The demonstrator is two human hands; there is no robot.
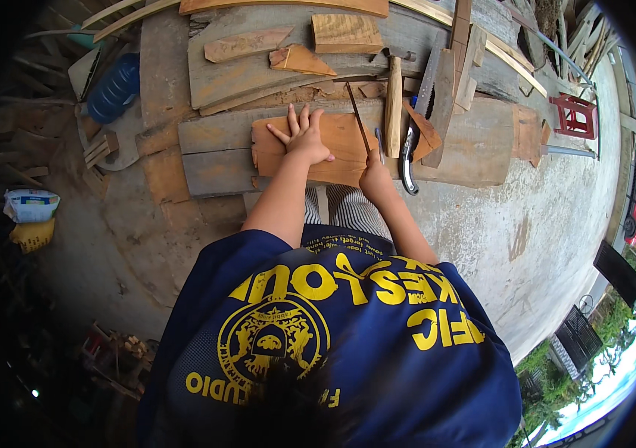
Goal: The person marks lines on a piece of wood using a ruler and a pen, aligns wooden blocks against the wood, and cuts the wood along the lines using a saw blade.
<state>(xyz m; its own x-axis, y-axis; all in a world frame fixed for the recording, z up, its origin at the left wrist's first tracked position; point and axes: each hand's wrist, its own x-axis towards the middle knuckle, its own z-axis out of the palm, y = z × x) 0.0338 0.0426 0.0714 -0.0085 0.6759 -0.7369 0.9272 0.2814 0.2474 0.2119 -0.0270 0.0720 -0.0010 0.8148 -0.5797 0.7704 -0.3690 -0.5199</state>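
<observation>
long weathered plank (478, 153) crosswise; orange-brown board (344, 133) lying on it. wooden-handled hammer (393, 108) near board's right edge. left hand (304, 139) flat on board, fingers spread, gripping nothing. right hand (375, 176) fingers curled closed round near end of thin dark tool (357, 112), at board's right end; contact unclear.

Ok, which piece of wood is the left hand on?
The reddish-brown board lying over the grey planks; the left hand touches no other piece.
</observation>
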